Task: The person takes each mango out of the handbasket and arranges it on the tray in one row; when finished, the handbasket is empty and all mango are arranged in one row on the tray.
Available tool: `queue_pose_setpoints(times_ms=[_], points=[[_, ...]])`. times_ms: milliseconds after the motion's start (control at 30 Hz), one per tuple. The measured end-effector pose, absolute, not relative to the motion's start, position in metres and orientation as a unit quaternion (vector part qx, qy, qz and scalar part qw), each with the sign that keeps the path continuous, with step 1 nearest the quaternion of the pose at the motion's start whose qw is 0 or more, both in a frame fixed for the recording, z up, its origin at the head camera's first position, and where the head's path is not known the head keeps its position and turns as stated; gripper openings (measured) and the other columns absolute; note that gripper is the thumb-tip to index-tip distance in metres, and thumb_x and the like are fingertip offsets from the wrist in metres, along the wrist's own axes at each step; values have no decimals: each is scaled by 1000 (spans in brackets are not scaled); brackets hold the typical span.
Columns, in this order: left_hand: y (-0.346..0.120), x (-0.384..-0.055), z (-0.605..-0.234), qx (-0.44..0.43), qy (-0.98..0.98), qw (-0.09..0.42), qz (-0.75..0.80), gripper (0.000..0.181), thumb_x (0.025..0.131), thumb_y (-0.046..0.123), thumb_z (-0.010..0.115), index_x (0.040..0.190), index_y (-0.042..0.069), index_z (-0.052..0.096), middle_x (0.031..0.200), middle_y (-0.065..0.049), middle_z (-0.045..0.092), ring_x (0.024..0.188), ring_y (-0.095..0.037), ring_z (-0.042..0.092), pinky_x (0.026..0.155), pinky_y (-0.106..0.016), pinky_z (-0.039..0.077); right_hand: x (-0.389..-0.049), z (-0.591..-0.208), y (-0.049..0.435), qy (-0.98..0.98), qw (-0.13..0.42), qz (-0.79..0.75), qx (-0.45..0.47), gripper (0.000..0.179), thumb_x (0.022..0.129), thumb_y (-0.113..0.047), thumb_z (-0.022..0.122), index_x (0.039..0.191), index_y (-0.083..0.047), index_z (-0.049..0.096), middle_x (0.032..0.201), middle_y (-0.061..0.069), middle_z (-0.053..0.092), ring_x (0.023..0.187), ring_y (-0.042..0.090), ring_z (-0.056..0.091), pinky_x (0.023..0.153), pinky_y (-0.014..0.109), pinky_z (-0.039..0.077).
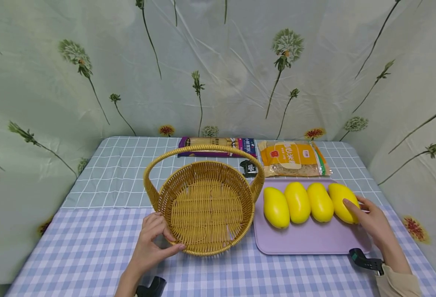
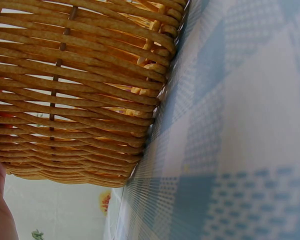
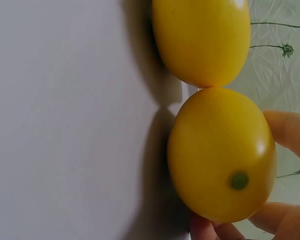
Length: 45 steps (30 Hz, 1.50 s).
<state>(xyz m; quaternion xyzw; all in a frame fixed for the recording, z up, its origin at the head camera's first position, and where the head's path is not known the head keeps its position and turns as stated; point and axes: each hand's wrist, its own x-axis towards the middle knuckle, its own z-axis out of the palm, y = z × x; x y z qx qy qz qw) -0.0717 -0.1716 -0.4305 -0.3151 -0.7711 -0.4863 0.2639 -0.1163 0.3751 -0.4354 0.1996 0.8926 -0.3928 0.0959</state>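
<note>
A round wicker basket (image 1: 207,210) with a tall arched handle stands at the middle of the table. My left hand (image 1: 152,239) holds its rim at the front left, fingers over the edge and thumb along the front. The woven side of the basket (image 2: 75,100) fills much of the left wrist view. To the right, several yellow mangoes (image 1: 297,203) lie in a row on a lilac tray (image 1: 311,243). My right hand (image 1: 370,216) grips the rightmost mango (image 1: 340,202), thumb on top and fingers round its right side. In the right wrist view, this mango (image 3: 222,155) touches its neighbour.
Behind the basket lies a long purple packet (image 1: 218,145), with a small black packet (image 1: 248,168) near the handle. An orange bag of grain (image 1: 294,159) lies behind the tray. Checked cloth (image 1: 80,251) covers the table, and a flower-print curtain (image 1: 218,62) hangs at the back.
</note>
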Motion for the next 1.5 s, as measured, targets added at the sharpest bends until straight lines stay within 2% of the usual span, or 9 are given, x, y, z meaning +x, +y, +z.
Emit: queue_pose_setpoints(times_ms=[367, 633, 800, 933, 1033, 1133, 1200, 1333, 1500], points=[[-172, -72, -431, -313, -773, 263, -485, 38, 53, 9, 90, 65, 17, 54, 69, 8, 50, 78, -14, 45, 93, -32, 24, -116, -436, 375, 896, 88, -384, 207, 91, 93, -60, 37, 146, 8, 10, 134, 43, 19, 115, 55, 28, 92, 65, 32], [-171, -72, -431, -313, -772, 263, -486, 36, 58, 16, 90, 65, 16, 54, 69, 7, 50, 78, -16, 45, 94, -32, 24, -109, -435, 370, 901, 29, -379, 209, 82, 96, -54, 38, 145, 9, 18, 132, 40, 26, 111, 54, 32, 85, 60, 38], [-171, -71, -430, -312, -773, 262, -486, 37, 56, 13, 90, 65, 16, 54, 69, 8, 50, 78, -17, 45, 94, -32, 24, -106, -437, 369, 900, -39, -387, 196, 73, 97, -46, 43, 144, 6, 26, 132, 36, 32, 114, 50, 35, 86, 57, 38], [-171, -71, -430, -311, -775, 262, -484, 38, 55, 12, 90, 65, 16, 54, 69, 7, 50, 78, -16, 45, 94, -32, 24, -107, -444, 373, 901, -118, -378, 178, 60, 96, -38, 49, 141, 0, 39, 129, 27, 42, 112, 40, 41, 84, 41, 40], [-171, -71, -430, -311, -776, 261, -482, 40, 52, 6, 89, 65, 17, 54, 69, 7, 50, 78, -15, 45, 94, -32, 24, -107, -442, 367, 898, -168, -362, 186, 53, 95, -36, 53, 138, -5, 47, 126, 20, 47, 110, 33, 43, 74, 21, 37], [-171, -71, -430, -310, -777, 260, -482, 40, 51, 5, 89, 66, 17, 54, 69, 8, 50, 78, -16, 45, 94, -32, 24, -106, -432, 351, 887, -212, -367, 182, 46, 94, -28, 58, 134, -6, 52, 122, 14, 50, 109, 24, 43, 70, 13, 33], [-171, -71, -430, -310, -777, 259, -482, 41, 50, 4, 89, 66, 17, 54, 69, 8, 50, 78, -16, 45, 94, -32, 23, -105, -424, 338, 875, -245, -384, 164, 42, 92, -18, 61, 130, -3, 55, 119, 11, 53, 107, 16, 45, 72, 14, 33], [-171, -71, -430, -309, -777, 258, -483, 41, 50, 3, 89, 66, 17, 54, 69, 8, 50, 77, -17, 45, 93, -32, 24, -118, -453, 346, 867, -307, -381, 98, 40, 88, -17, 67, 128, -14, 60, 114, 0, 55, 101, 2, 43, 74, 14, 34], [-171, -71, -431, -310, -777, 259, -483, 40, 52, 6, 89, 66, 17, 53, 69, 8, 50, 78, -16, 45, 93, -32, 24, -132, -479, 345, 869, -325, -372, 18, 41, 88, -20, 69, 127, -22, 60, 118, 2, 56, 106, 10, 45, 79, 14, 34]])
